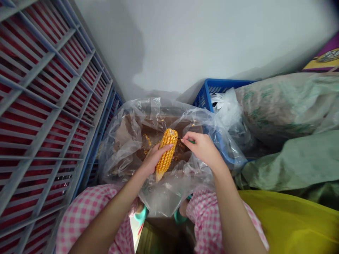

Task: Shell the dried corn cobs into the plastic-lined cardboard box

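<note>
The left hand (154, 161) has its fingers closed around the lower half of a dried yellow corn cob (166, 153), a firm, full grip with the cob tilted and its tip pointing up and away. The right hand (203, 149) makes a narrow pinch on a thin pick with a green handle (191, 141), and its dark tip reaches to the cob's upper side, touching or just beside the kernels.

Both hands work over the mouth of a clear plastic bag (119, 143), its crumpled rim bunched loosely around them. Inside lies brown cardboard (156, 129), with loose corn kernels (147, 139) scattered across it. Below, the forearms come in from a pink gingham cloth (84, 215) over the person's lap.

Space is tight. A grey rack (50, 116) with red inside closes in along the left edge, almost against the bag. A blue plastic crate (217, 89) stands just past the bag's far rim, before a white wall (182, 42). On the right, a bulging woven sack (280, 106) and a green sack (291, 162) press close, above a yellow plastic sheet (291, 222).
</note>
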Demonstrator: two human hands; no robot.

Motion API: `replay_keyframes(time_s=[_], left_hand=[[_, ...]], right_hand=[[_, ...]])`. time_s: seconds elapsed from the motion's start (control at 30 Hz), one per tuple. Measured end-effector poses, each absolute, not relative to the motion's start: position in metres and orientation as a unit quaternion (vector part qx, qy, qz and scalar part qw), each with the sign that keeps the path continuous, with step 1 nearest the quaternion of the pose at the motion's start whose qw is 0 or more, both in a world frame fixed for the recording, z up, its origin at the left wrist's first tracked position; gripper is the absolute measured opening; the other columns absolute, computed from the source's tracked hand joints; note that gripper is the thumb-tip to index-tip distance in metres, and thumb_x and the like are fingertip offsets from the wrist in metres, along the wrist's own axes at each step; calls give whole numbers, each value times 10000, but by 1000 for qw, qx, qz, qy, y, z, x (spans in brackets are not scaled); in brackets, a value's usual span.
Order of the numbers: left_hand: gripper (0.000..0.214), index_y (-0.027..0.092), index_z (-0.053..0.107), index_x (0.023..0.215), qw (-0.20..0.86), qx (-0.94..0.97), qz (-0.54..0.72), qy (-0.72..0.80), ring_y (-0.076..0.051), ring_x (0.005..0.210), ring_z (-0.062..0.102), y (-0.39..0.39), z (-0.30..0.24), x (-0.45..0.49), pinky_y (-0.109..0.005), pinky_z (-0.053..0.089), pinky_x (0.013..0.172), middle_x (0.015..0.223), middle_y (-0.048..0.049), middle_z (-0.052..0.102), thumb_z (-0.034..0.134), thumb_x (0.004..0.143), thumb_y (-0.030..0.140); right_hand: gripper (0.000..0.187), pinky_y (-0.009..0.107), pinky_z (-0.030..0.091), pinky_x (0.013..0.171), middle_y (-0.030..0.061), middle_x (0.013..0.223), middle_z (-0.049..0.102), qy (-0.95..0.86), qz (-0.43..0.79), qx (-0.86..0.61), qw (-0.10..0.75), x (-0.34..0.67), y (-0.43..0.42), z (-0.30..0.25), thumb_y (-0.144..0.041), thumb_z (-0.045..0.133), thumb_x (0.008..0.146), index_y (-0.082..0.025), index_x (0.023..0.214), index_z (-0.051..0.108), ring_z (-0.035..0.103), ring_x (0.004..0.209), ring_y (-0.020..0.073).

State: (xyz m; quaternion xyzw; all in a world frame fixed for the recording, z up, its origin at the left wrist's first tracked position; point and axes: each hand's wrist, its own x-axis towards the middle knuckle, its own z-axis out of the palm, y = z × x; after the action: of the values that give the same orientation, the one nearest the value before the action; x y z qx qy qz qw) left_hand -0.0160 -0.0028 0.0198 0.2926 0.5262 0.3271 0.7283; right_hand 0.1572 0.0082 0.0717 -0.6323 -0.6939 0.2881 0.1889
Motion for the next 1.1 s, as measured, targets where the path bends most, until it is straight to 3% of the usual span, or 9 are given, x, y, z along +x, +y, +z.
replay_keyframes(time_s=[0.13, 0.47, 0.7, 1.1], left_hand=[[318, 159, 619, 835, 687, 367, 308, 547, -122, 551, 549, -6, 19, -12, -218, 397, 533, 660, 3, 613, 715, 613, 366], [335, 155, 611, 903, 715, 229, 371, 546, -111, 551, 562, -10, 17, -6, -214, 416, 517, 680, -3, 619, 669, 660, 378], [431, 211, 531, 1010, 727, 243, 366, 527, -128, 568, 610, -7, 26, -11, -256, 493, 550, 811, -2, 619, 699, 645, 365], [420, 221, 512, 1023, 735, 295, 330, 513, -137, 569, 608, -3, 25, -14, -246, 466, 505, 792, 12, 598, 683, 664, 355]], right_hand=[[150, 224, 311, 568, -4, 661, 633, -703, 266, -641, 156, 154, 10, 64, -239, 503, 797, -224, 737, 640, 538, 584, 133], [247, 241, 296, 556, 74, 813, 671, -654, 155, -719, 176, 100, -6, 43, -219, 361, 897, -176, 880, 603, 599, 680, 165], [177, 215, 322, 566, -19, 638, 615, -658, 274, -660, 240, 139, 3, 64, -300, 498, 820, -210, 735, 625, 516, 566, 116], [173, 221, 325, 586, -20, 632, 616, -683, 283, -643, 200, 159, 0, 72, -286, 498, 810, -211, 743, 639, 519, 584, 121]])
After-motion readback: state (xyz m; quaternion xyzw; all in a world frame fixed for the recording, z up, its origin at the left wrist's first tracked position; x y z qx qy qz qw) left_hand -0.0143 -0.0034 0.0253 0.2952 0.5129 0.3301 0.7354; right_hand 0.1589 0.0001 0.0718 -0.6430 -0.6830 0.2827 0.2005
